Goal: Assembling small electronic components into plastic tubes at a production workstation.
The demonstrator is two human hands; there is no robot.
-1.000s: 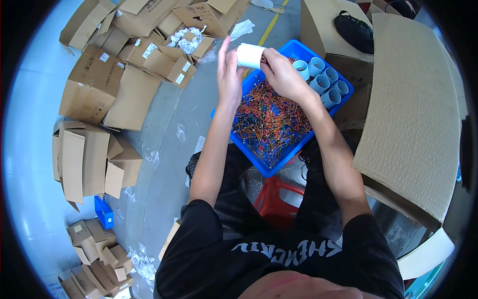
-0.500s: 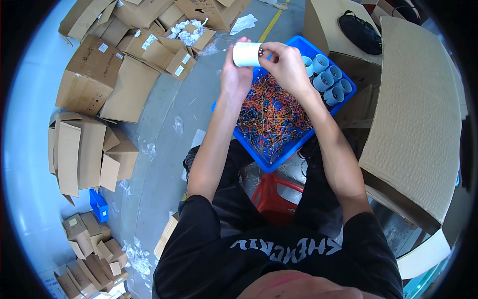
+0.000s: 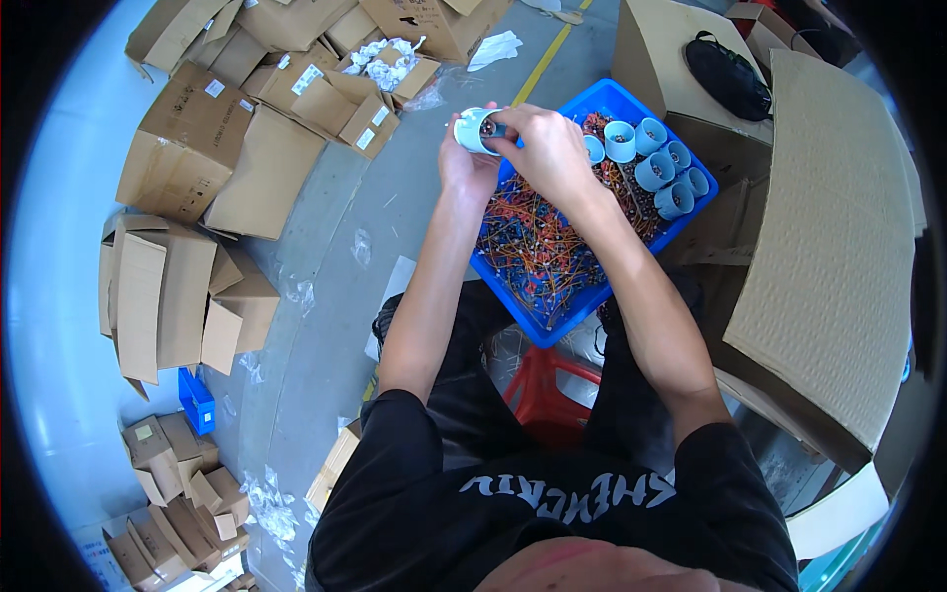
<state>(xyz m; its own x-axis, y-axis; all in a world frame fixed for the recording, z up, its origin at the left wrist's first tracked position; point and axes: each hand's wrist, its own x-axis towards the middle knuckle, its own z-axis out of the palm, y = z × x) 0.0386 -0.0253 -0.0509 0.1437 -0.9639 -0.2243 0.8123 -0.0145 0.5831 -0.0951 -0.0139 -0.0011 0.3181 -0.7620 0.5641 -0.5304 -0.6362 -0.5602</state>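
Open cardboard boxes (image 3: 187, 291) line the left side of the grey floor (image 3: 321, 242), a small blue bin (image 3: 197, 403) among them. A black bag (image 3: 728, 79) lies on a carton (image 3: 653, 54) at upper right.

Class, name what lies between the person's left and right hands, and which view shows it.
The head view shows it: a pale cup. The left hand holds it, and its open end faces the right hand.
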